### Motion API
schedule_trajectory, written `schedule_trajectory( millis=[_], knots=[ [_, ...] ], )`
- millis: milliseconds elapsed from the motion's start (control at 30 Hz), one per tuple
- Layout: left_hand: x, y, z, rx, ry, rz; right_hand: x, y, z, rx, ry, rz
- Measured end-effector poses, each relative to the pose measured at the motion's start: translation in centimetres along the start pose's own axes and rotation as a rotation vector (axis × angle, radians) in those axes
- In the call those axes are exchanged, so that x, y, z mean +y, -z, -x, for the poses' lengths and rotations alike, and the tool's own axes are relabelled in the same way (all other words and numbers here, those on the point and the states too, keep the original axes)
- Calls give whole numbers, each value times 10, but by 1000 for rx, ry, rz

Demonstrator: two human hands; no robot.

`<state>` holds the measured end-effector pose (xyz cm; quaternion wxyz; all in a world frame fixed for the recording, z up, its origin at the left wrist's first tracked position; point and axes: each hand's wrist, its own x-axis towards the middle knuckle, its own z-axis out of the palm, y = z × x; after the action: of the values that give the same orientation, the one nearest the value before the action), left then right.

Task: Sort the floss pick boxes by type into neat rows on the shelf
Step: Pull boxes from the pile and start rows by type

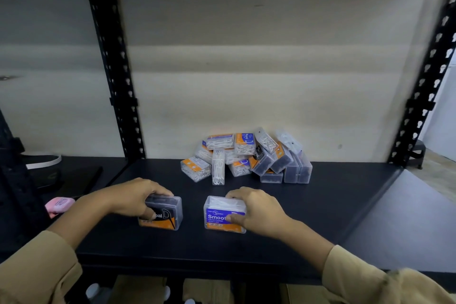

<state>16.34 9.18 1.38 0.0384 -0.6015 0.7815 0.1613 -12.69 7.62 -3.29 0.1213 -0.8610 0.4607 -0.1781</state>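
1. Black, matte and mostly bare, the shelf [320, 205] is filling the middle of the head view, with both hands working near its front edge at the lower centre of the frame.
2. The left hand [133, 198] is gripping the dark box [164, 213], fingers [160, 192] curled over the top and the thumb pressing on the label face, and the box is sitting upright on the shelf at lower centre-left.
3. The right hand [256, 210] is holding the white box [223, 215] the same way, fingers closed over its top right corner and the thumb lying across the blue label; this box is also standing flat on the shelf.
4. The two boxes are standing apart with a clear gap between them, labels facing the camera, probably because each one is beginning its own row by type.
5. The unsorted pile [246, 155] is lying jumbled against the back wall at centre frame, white-filled boxes mostly on its left and dark ones on its right, several tilted or leaning on each other.
6. Judging from that, the sorting is only just starting, and the front strip seems to be kept free for the rows.
7. A pink object [60, 205] is resting at the left edge, on the neighbouring shelf bay.
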Motion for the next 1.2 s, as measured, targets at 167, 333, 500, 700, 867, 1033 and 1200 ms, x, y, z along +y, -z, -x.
schedule_trajectory(
  millis=[167, 333, 500, 700, 867, 1033, 1200],
  knots=[
    [30, 13, -20, 217, -47, 86, 14, 18, -2, 84, -50, -110],
    [66, 25, -80, 563, 10, 183, 44, 39, -25, 329, -223, -92],
    [98, 25, -128, 500, 191, 110, 64, 40, -49, 399, -375, 49],
    [102, 14, -149, 442, 252, 61, 69, 23, -65, 445, -336, 308],
    [91, 20, -137, 435, 241, 159, 72, 13, -75, 417, -312, 516],
    [71, 28, -121, 401, 183, 342, 75, 16, -75, 463, -281, 542],
    [68, 28, -112, 405, 95, 340, 73, 34, -67, 477, -264, 355]
  ],
)
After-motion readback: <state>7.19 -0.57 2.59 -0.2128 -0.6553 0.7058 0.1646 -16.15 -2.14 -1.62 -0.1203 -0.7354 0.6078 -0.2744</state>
